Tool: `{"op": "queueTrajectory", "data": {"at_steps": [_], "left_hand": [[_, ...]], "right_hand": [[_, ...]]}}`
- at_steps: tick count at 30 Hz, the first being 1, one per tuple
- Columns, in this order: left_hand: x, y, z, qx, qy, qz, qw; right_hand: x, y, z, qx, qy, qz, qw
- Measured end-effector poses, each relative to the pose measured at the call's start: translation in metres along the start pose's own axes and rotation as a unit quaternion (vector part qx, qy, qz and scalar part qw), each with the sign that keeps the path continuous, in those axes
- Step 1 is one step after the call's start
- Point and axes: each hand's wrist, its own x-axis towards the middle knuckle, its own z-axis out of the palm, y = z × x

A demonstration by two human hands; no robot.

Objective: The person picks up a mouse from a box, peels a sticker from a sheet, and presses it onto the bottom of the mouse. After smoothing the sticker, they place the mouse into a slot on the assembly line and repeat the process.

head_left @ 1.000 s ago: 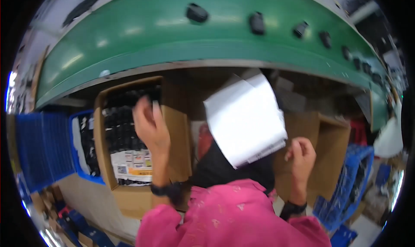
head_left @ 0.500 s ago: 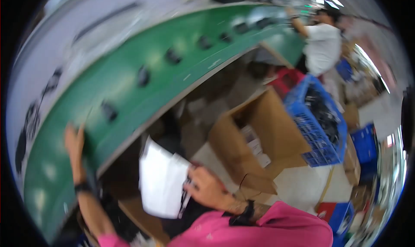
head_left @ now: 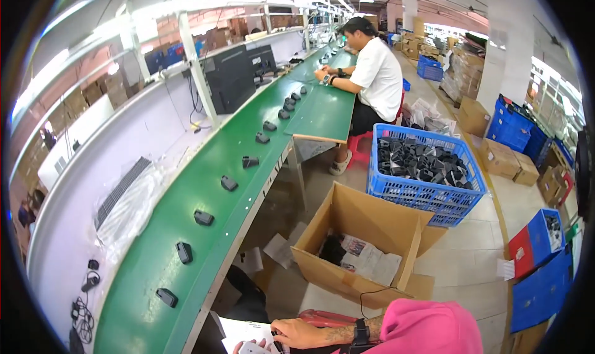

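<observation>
My right hand (head_left: pixel 299 333) is low at the bottom edge, a black band on its wrist. Its fingers are closed at the edge of a white paper sheet (head_left: pixel 234 327). Just left of it, only some fingertips of my left hand (head_left: pixel 268 343) show, cut off by the lower edge. They curl around a small, rounded white object (head_left: pixel 251 349), which lies over the sheet and is mostly out of view. Beyond my hands, several small black plastic devices (head_left: pixel 184 252) stand in a line along the green conveyor belt (head_left: pixel 145 279); neither hand touches them.
An open cardboard box (head_left: pixel 347 286) with newspaper inside stands right of the belt. Behind it is a blue crate (head_left: pixel 427 199) full of black parts. A co-worker in a white shirt (head_left: pixel 379 69) sits farther along the belt. Cables (head_left: pixel 80 314) lie at the left.
The view has swung up and along the belt. My left hand has left the belt and come to the paper beside my right hand, which still holds the sheet.
</observation>
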Motion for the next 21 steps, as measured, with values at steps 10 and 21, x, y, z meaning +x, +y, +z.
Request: {"op": "queueTrajectory", "data": {"at_steps": [10,21], "left_hand": [[-0.008,-0.010,0.007,-0.029,0.085,0.007,0.996],[-0.004,0.028,0.017,-0.034,0.035,-0.092,0.995]], "right_hand": [[-0.030,-0.015,-0.042,0.068,0.031,0.006,0.997],[0.012,-0.085,-0.061,0.396,-0.084,0.173,0.898]]}}
